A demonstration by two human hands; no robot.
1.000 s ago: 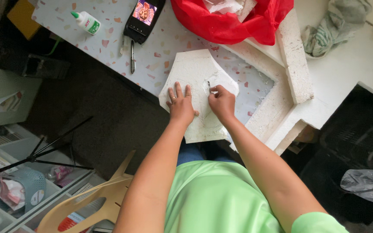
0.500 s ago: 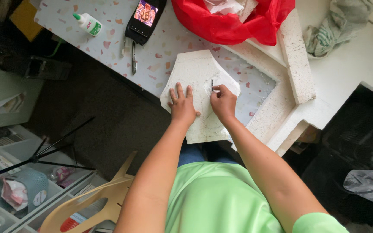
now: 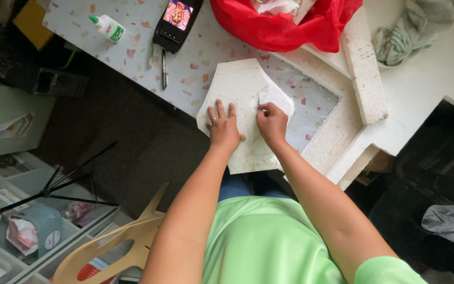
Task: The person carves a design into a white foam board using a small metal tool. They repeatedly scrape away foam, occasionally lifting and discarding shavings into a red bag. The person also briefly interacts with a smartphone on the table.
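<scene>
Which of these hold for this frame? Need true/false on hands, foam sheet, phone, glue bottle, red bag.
1. The left hand lies flat on the white foam sheet. True.
2. The right hand holds the phone. False: the phone lies apart on the speckled table; the right hand is on the sheet, fingers curled at a mark near its middle.
3. The glue bottle lies on the table, left of the phone. True.
4. The red bag covers the sheet. False: it sits beyond the sheet's far edge.
5. The foam sheet lies wholly on the table. False: its near part overhangs the table edge toward the person.
</scene>
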